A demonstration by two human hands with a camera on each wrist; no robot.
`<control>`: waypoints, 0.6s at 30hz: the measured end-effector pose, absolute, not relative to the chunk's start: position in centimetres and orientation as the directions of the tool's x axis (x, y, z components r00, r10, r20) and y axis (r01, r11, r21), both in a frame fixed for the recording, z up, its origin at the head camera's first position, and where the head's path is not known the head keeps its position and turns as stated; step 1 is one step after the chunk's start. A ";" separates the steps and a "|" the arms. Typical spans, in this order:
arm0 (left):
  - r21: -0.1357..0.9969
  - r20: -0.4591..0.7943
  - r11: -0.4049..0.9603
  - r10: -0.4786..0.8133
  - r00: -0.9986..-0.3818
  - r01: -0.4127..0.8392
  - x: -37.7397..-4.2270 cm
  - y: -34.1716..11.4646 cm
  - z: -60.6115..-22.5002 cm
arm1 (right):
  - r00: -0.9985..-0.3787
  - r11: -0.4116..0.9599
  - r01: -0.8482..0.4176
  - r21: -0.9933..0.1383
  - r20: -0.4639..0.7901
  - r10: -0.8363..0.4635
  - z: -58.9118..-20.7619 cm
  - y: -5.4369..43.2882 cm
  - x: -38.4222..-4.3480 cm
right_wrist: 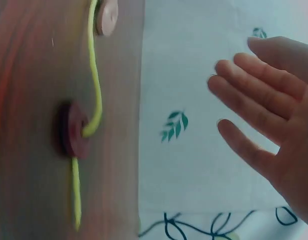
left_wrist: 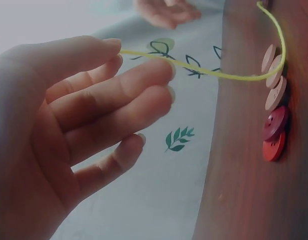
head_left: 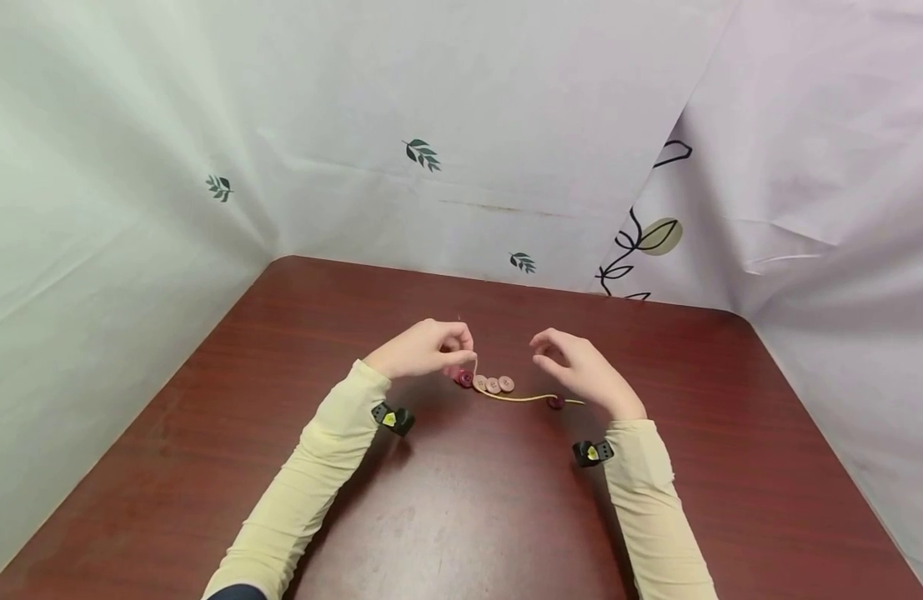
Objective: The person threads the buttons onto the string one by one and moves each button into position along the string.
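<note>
My left hand (head_left: 434, 348) pinches one end of a yellow string (left_wrist: 229, 76) between thumb and index finger, lifted above the table. From there the string drops and runs rightward across the table to a dark red button (right_wrist: 76, 131); it passes through that button, and a short tail sticks out beyond it. Below the left hand lies an overlapping row of buttons: a red one (left_wrist: 274, 146), a maroon one (left_wrist: 276, 123) and several pale pink ones (head_left: 494, 385). My right hand (head_left: 577, 367) hovers above the threaded button, fingers loosely bent, holding nothing.
The brown wooden table (head_left: 431, 517) reaches back to a white cloth backdrop (head_left: 341, 217) with leaf prints, which also hangs along both sides. A black wrist camera (head_left: 393, 418) is on the left sleeve, another (head_left: 592, 453) on the right.
</note>
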State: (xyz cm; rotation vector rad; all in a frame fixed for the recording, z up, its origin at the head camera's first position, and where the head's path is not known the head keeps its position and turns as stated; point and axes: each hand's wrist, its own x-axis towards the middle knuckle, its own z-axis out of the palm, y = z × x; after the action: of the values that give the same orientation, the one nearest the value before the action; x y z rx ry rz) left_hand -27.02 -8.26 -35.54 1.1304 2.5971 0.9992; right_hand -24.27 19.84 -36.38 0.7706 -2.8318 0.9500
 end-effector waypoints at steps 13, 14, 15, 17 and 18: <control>0.622 0.192 0.452 0.704 -0.684 0.639 -26.3 -7.3 -35.2 | -0.837 0.451 -0.497 -0.741 0.272 -0.475 -37.0 17.1 -24.3; 0.617 0.201 0.449 0.703 -0.682 0.646 -26.2 -7.3 -35.2 | -0.829 0.423 -0.499 -0.756 0.274 -0.488 -37.1 16.9 -24.3; 0.616 0.210 0.445 0.702 -0.680 0.650 -26.2 -7.2 -35.2 | -0.821 0.393 -0.498 -0.773 0.275 -0.500 -37.2 16.6 -24.2; 0.609 0.228 0.439 0.701 -0.676 0.660 -26.1 -7.1 -35.2 | -0.807 0.340 -0.494 -0.800 0.276 -0.521 -37.4 16.2 -24.2; 0.605 0.234 0.438 0.701 -0.674 0.665 -26.0 -7.1 -35.2 | -0.804 0.317 -0.486 -0.814 0.274 -0.528 -37.5 15.9 -24.1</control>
State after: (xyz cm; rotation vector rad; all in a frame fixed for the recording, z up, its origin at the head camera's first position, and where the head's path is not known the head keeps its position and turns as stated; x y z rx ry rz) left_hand -26.03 -7.07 -35.15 1.2458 2.6199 1.0654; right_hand -24.11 15.95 -37.45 0.9958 -2.5836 1.5724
